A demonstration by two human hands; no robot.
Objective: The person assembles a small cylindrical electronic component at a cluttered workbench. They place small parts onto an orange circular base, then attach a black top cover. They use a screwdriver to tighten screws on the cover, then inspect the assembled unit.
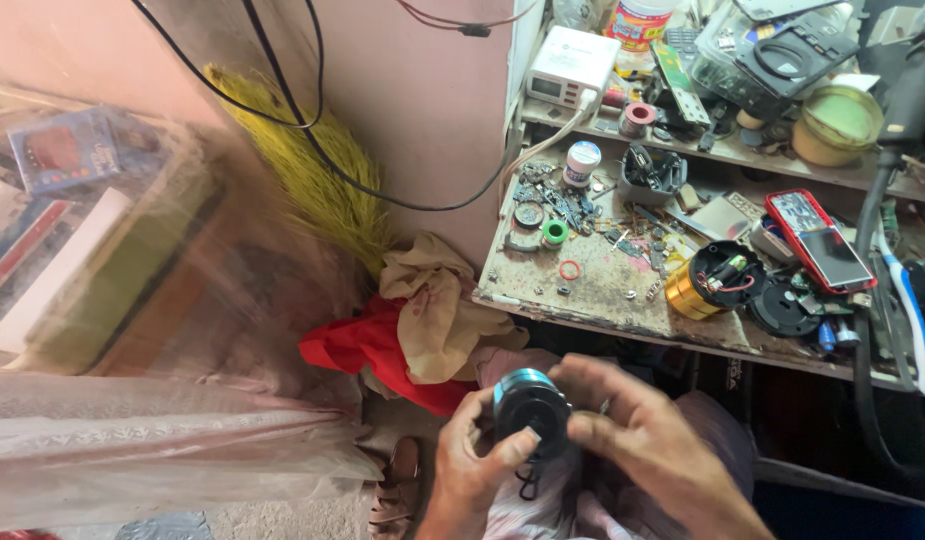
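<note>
Black round speaker point(531, 410) — clasped between both hands' fingers point(502, 455).

Red phone point(820, 240), screen up, on workbench point(602, 290).

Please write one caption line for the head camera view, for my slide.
Both hands, left hand and right hand, hold a small round black speaker with a blue rim below a cluttered wooden workbench.

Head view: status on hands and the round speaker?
Left hand and right hand both grip the small round black speaker with blue rim over the lap. Cluttered workbench beyond. Nothing obstructing.
</note>
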